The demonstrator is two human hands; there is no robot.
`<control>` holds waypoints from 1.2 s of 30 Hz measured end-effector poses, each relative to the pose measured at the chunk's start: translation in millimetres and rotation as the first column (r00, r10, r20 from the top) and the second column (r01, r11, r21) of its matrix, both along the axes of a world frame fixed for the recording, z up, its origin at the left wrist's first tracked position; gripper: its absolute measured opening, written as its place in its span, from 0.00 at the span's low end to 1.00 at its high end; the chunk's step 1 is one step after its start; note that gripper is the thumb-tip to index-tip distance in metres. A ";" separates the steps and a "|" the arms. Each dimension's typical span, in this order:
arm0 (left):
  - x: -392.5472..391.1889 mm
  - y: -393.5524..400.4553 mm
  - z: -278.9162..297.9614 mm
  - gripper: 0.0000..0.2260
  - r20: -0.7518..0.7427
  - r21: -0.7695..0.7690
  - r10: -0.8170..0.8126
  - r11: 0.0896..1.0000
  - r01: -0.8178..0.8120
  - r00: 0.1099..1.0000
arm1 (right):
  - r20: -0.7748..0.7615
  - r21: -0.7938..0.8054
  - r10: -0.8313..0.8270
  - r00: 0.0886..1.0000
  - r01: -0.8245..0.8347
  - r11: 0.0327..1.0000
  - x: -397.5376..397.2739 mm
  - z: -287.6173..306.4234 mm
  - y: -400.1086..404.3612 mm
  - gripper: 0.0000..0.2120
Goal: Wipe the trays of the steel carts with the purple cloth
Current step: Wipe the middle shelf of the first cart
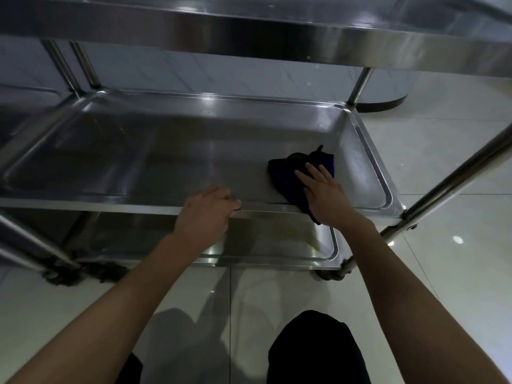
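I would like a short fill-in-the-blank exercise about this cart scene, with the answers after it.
1. The right hand presses flat on the purple ____.
2. The cloth lies on the ____ tray of the cart's three.
3. The left hand grips that tray's ____ edge.
4. The cloth is near the tray's ____ end.

Answers: cloth; middle; front; right

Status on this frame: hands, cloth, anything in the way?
Right hand flat on cloth, middle tray, right end. Left hand grips tray's front rim. Nothing blocking the tray.
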State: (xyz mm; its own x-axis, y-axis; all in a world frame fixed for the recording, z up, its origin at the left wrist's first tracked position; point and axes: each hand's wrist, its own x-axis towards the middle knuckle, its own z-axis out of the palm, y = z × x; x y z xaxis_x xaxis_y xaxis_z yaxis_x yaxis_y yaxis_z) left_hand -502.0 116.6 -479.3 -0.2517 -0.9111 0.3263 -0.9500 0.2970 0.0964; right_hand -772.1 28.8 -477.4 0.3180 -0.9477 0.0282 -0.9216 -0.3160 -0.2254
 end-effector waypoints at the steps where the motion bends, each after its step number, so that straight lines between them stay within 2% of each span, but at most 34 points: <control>1: -2.7 -0.9 1.5 0.13 0.016 0.006 0.001 1.000 -0.001 1.000 | 0.001 -0.002 -0.001 1.000 0.001 1.000 -2.2 0.7 -1.6 0.24; 4: -12.7 -5.7 5.8 0.10 0.023 0.064 0.017 0.998 -0.019 1.000 | -0.019 0.010 0.002 1.000 -0.001 1.000 -11.2 4.2 -9.1 0.24; 7: -31.0 -13.0 6.2 0.11 0.052 0.106 0.025 0.994 -0.031 0.998 | -0.022 0.013 -0.007 1.000 0.007 1.000 -25.5 7.9 -17.9 0.24; 13: -67.2 -16.8 1.7 0.11 0.050 0.103 0.016 0.994 -0.022 0.999 | -0.058 0.024 -0.094 0.994 0.095 0.995 -43.1 5.2 -17.3 0.24; 20: -76.8 -7.5 -6.6 0.13 -0.030 0.034 -0.002 0.999 0.003 1.000 | -0.050 0.009 -0.108 0.993 0.109 0.994 -27.9 2.0 7.7 0.25; 24: -49.1 1.5 -7.3 0.13 -0.175 0.074 -0.116 0.989 0.131 0.978 | 0.007 0.010 -0.114 0.993 0.114 0.993 -1.9 2.4 24.2 0.24; 26: -21.6 12.7 -6.6 0.14 -0.195 0.048 -0.143 0.987 0.155 0.970 | 0.057 0.004 -0.128 0.990 0.128 0.992 12.3 3.1 29.8 0.24; 29: 31.9 33.0 -12.5 0.11 -0.144 -0.061 -0.022 0.998 0.013 0.989 | 0.095 -0.001 -0.144 0.985 0.145 0.989 29.2 3.5 36.3 0.23; 33: 102.2 60.5 -17.6 0.12 -0.125 -0.081 0.228 0.968 -0.239 0.966 | 0.067 -0.020 -0.115 0.991 0.116 0.993 54.8 0.2 39.3 0.23; 36: 129.9 76.5 -19.6 0.16 -0.092 -0.098 0.287 0.950 -0.296 0.953 | 0.065 -0.039 -0.085 0.994 0.087 0.995 80.3 -3.2 38.1 0.23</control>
